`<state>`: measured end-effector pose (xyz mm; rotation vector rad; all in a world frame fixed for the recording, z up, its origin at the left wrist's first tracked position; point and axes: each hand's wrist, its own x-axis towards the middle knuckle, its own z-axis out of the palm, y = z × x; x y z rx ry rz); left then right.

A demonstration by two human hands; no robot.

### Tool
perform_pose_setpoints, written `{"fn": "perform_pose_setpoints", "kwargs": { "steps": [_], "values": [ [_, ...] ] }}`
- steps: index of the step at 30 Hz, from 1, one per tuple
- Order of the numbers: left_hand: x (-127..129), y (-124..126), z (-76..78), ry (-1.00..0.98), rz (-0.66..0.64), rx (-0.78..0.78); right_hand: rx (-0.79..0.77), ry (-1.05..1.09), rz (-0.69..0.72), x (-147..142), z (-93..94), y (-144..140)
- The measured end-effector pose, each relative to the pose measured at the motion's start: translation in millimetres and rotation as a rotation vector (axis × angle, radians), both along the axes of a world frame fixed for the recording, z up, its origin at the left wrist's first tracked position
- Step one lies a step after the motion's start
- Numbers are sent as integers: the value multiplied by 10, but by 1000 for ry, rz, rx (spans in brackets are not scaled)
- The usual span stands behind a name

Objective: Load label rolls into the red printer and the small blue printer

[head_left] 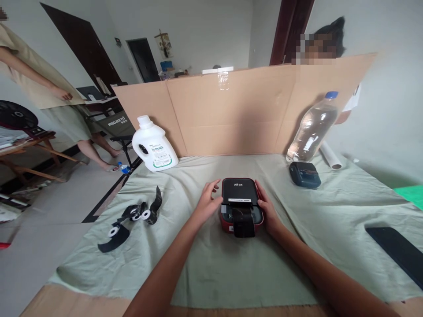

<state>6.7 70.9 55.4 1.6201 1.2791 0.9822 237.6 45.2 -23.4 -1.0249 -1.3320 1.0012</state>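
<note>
- red-and-black label printer [240, 189] sits in the middle of the pale green cloth [205, 277], between the two hands; its lid looks closed, and a black strip [243, 223] hangs from its front.
- the left hand [208, 201] is open beside the printer's left side, fingers spread and lightly curled; whether the thumb touches the casing is hard to tell.
- the right hand [267, 210] lies along the printer's right side, thumb at the edge; whether it grips cannot be told.
- to the left, small black tape rolls [151, 216] with white cores lie partly unwound.
- behind them stands a white detergent bottle [157, 152], near the cardboard panel [231, 119].
- at right, a dark compact device [304, 175] lies before a clear blue-capped bottle [312, 127].
- a black smartphone [398, 251] lies near the right edge.
</note>
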Motion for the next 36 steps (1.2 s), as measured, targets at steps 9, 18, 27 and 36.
{"fn": "perform_pose_setpoints", "kwargs": {
  "steps": [9, 18, 27, 36],
  "values": [
    [120, -45, -223, -610, -201, -397, -41, 88, 1, 22, 16, 28],
    [139, -121, -125, -518, -207, -418, -48, -74, -66, -18, 106, -5],
    [69, -377, -316, -542, -48, -341, -40, -108, -32, 22, 185, -457],
    [-208, -365, -360, -531, 32, -176, 243, -447, 16, -298, 41, -427]
  ]
}}
